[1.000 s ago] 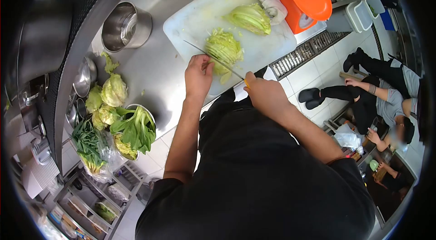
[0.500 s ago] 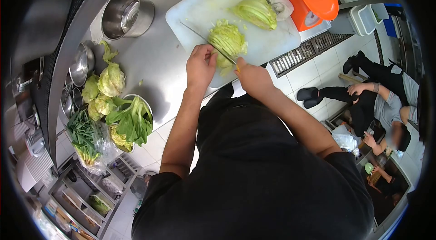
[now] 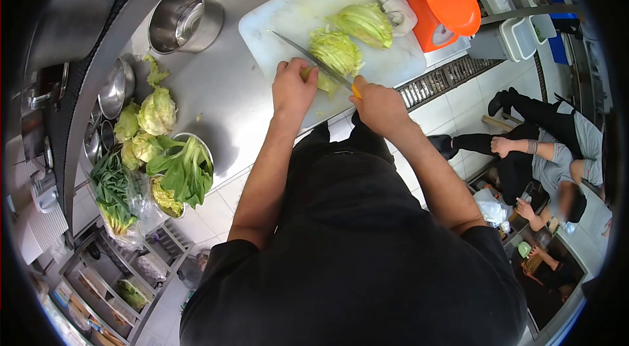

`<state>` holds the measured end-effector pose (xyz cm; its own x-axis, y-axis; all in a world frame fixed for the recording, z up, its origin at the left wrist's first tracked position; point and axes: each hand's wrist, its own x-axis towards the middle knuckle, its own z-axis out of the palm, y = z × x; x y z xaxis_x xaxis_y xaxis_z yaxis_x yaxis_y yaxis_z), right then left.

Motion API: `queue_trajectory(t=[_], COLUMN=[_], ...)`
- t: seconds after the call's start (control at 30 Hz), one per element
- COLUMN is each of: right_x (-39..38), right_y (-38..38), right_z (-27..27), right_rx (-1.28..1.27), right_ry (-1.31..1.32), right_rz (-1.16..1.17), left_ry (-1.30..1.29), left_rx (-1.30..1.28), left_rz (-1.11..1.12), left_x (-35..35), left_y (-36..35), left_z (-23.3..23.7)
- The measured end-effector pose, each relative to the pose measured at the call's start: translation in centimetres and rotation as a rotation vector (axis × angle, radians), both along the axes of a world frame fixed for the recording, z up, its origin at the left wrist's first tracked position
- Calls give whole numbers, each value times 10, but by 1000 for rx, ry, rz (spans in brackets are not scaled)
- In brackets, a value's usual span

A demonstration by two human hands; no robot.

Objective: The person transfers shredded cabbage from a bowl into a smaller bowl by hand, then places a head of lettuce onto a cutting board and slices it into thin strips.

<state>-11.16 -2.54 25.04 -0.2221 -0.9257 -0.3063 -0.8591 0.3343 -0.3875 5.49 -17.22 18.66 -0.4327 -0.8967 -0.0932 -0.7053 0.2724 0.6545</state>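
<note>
Person stands at steel counter [image 3: 216, 84], white cutting board [image 3: 278, 15] set square in front. Right hand [image 3: 377, 105] is wrapped tight round the knife [image 3: 306, 56] handle; the blade runs slantwise up and left across the board, apparently angled to meet the cabbage [image 3: 337, 52] across its layers. The cabbage lies mid-board, partly shredded.

Left hand [image 3: 293, 87] has its fingers curled under, pinching the cabbage's near end just beside the blade. This likely pins it and keeps the tips tucked back from the edge.

A second cabbage wedge [image 3: 363, 23] lies cut side down farther back, touching a cloth [image 3: 388, 4]. Pot [image 3: 183, 18] is well apart, at the left. Whole cabbage heads [image 3: 157, 111] and leafy greens [image 3: 180, 174] are heaped at the counter's left end. Orange scale [image 3: 447, 6] is beside the board. Another person [image 3: 547, 153] sits on the floor at right.
</note>
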Motion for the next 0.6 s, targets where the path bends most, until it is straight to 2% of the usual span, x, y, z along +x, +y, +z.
queue_trajectory(t=[0.13, 0.23, 0.33, 0.47, 0.6], right_x=[-1, 1, 2, 5, 5], right_y=[-2, -2, 0, 4, 8], right_z=[15, 28, 19, 17, 44], right_rx=[24, 67, 81, 62, 161], right_ry=[21, 12, 15, 6, -15], right_rz=[10, -12, 7, 15, 14], left_ry=[-79, 70, 57, 86, 141], left_rx=[-15, -102, -93, 15, 73], left_rz=[22, -126, -216, -249, -259], left_x=[5, 16, 17, 15, 17], left_y=[-1, -1, -3, -5, -5], left_z=[19, 18, 12, 10, 13])
